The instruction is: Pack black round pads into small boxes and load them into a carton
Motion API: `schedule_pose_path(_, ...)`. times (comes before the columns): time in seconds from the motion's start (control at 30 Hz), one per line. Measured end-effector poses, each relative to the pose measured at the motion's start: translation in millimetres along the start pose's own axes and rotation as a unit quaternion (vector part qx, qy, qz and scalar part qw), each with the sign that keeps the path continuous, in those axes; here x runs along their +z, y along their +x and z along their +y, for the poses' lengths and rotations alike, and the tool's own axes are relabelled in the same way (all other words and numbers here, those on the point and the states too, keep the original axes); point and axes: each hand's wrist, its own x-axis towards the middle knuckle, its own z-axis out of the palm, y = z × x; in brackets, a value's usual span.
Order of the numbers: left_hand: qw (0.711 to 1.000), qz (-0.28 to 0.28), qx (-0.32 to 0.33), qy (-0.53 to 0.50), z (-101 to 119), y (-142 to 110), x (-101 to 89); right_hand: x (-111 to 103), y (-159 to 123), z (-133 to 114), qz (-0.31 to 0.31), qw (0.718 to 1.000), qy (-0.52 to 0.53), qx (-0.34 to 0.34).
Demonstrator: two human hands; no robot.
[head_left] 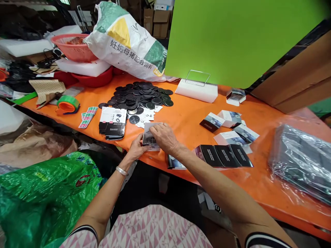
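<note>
My left hand [138,148] is closed around the side of a small cardboard box [149,138] with a pale flap standing up, near the front edge of the table. My right hand [165,138] has its fingers bent over the top of the same box; its fingertips are partly hidden. Just left of the box lies a stack of black-and-white printed cartons [112,128]. Behind it are white paper slips [146,116] and a large heap of black discs [139,96]. To the right, black folded boxes [224,155] stand in a row.
More small boxes [234,132] lie loose on the orange table [181,117]. A plastic-wrapped pack [302,158] lies far right. A white foam block [198,90] stands before the green board [219,41]. Green tape [67,104] and sticker sheets [88,117] are left.
</note>
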Motion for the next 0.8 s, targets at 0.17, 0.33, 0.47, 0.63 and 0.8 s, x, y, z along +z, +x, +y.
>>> schedule_pose_path(0.17, 1.0, -0.012, -0.009, 0.007, 4, -1, -4.0, 1, 12, -3, -0.063, 0.998, -0.018, -0.024)
schedule_pose_path(0.33, 1.0, -0.012, -0.017, -0.004, 7, -1, -4.9, 11, 18, -6, -0.171, 0.985, -0.023, 0.0)
schedule_pose_path(0.47, 1.0, -0.01, -0.019, -0.005, 5, -2, -2.8, 8, 9, 3, -0.171, 0.981, 0.064, 0.063)
schedule_pose_path(0.63, 1.0, -0.015, -0.019, -0.008, 6, -3, -2.8, 9, -1, 3, -0.1, 0.985, 0.092, 0.108)
schedule_pose_path(0.8, 1.0, -0.014, 0.0, 0.02, 2, -3, -5.7, 13, 12, -12, -0.166, 0.986, -0.002, 0.033)
